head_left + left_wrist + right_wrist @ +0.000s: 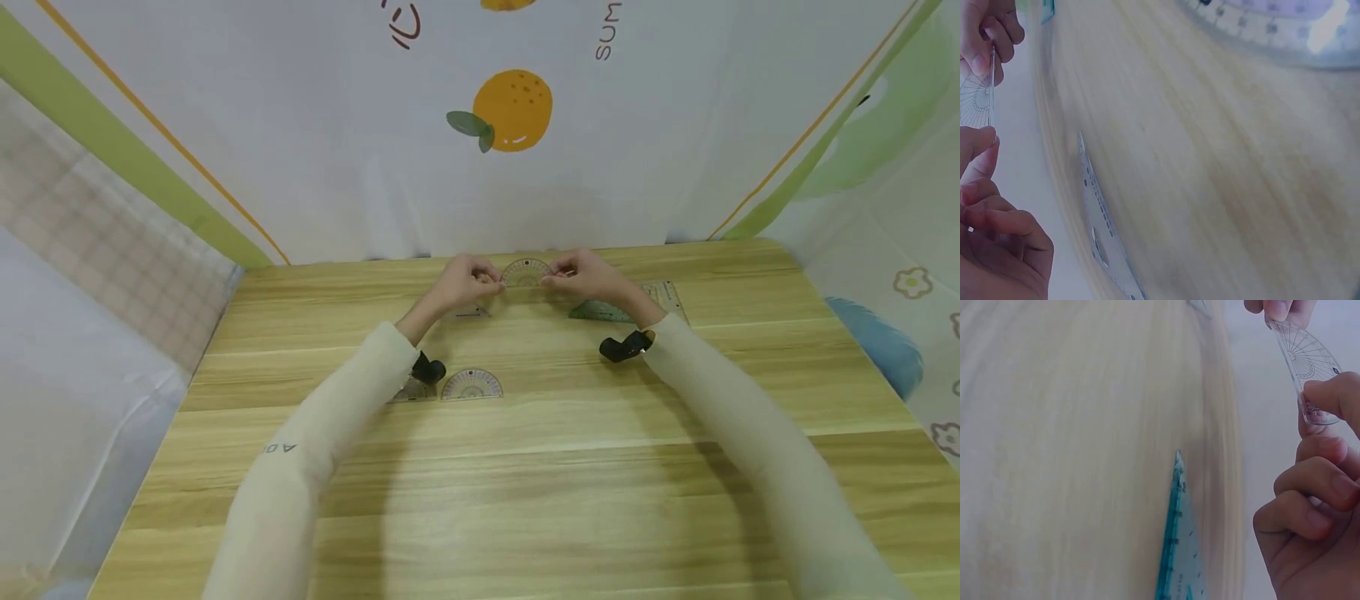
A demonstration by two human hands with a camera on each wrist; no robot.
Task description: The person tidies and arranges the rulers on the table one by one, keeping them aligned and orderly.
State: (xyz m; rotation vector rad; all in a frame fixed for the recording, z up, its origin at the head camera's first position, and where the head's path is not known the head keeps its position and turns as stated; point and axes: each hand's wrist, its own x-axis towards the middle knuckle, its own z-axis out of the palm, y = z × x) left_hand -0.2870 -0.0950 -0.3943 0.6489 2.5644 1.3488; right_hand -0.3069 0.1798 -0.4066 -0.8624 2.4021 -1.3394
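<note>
Between both hands, near the far edge of the table, is a clear half-round protractor (527,273), its straight edge toward me. My left hand (463,282) pinches its left corner between thumb and finger. The opposite corner is pinched by my right hand (587,277); in the right wrist view the thumb and a finger press on the protractor (1305,357), with the other fingers curled. Below the left hand lies a clear set square (471,312), partly covered by that hand. A green set square (603,312) lies under the right wrist.
A second protractor (472,385) lies mid-table, and another protractor (415,390) beside it is partly hidden by the left wrist camera. Right of the green set square is a clear ruler-like piece (667,298). A white printed cloth (420,192) hangs behind the wooden table (525,500).
</note>
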